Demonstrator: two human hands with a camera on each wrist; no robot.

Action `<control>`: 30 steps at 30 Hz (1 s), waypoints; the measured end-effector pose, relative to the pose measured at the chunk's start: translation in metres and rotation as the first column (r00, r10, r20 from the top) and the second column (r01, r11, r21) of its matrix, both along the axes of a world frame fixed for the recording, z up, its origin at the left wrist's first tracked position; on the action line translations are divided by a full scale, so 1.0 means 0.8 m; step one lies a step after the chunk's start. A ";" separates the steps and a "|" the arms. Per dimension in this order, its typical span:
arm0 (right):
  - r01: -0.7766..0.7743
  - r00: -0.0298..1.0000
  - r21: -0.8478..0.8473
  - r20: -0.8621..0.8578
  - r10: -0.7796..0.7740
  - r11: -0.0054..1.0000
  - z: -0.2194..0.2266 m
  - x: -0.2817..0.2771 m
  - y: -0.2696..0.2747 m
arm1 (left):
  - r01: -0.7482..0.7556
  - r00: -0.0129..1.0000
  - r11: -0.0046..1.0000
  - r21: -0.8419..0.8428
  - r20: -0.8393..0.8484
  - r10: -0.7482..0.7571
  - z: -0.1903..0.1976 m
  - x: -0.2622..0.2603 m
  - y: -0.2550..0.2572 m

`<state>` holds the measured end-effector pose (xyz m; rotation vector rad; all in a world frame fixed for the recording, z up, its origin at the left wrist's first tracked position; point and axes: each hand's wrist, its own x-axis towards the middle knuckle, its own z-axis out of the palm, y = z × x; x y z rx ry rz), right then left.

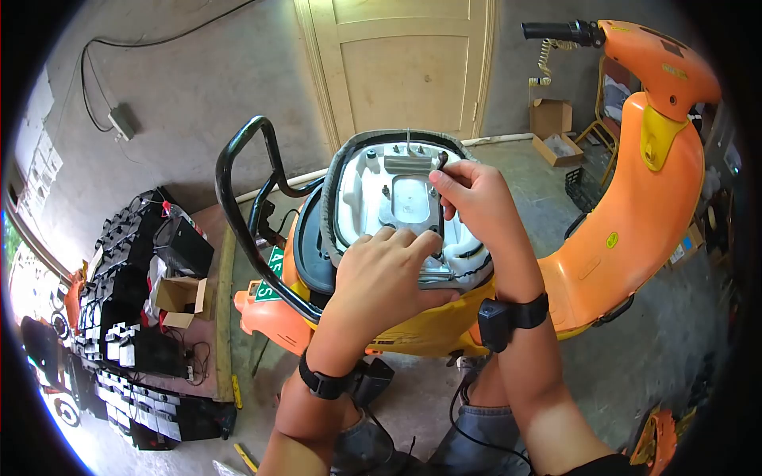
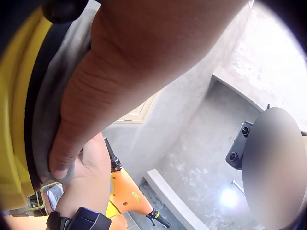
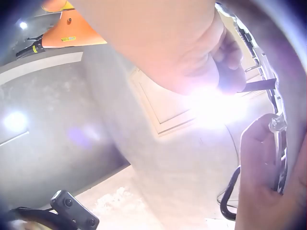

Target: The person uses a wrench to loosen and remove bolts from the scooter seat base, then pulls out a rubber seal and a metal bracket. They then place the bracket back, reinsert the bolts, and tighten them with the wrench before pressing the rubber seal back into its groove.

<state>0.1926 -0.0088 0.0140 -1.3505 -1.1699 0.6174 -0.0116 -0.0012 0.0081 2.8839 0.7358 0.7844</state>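
Note:
An upturned scooter seat (image 1: 373, 198), its white underside facing up inside a grey rim, lies on the yellow and orange scooter body (image 1: 397, 337). Small bolts and a metal bracket (image 1: 409, 164) show on that underside. My right hand (image 1: 476, 198) pinches a dark rod-like tool (image 1: 442, 161) at the seat's right side; the fingers hide part of it, and I cannot tell its exact kind. At the near rim, my left hand (image 1: 385, 274) grips the seat, fingertips bent over the white underside. Its thumb (image 2: 62, 160) presses along the grey rim in the left wrist view.
A black tubular rail (image 1: 230, 198) curves up left of the seat. To the right rise the orange front panel (image 1: 635, 214) and handlebar (image 1: 559, 32). Several black batteries (image 1: 119, 262) and an open carton (image 1: 181, 300) stand at left. Behind is a wooden door (image 1: 405, 79).

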 end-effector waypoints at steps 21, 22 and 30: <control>0.072 0.905 -0.183 0.426 0.013 0.980 -0.005 -0.004 0.005 | 0.010 0.999 0.999 0.048 -0.043 -0.007 -0.001 0.003 -0.001; 0.069 0.888 -0.193 0.459 0.028 0.979 -0.006 -0.004 0.005 | 0.005 0.999 0.999 0.051 -0.036 -0.003 -0.001 0.004 -0.001; -0.047 0.709 -0.143 0.692 0.134 0.989 -0.007 -0.009 -0.010 | 0.010 0.998 0.999 0.045 -0.064 -0.007 -0.005 0.002 0.002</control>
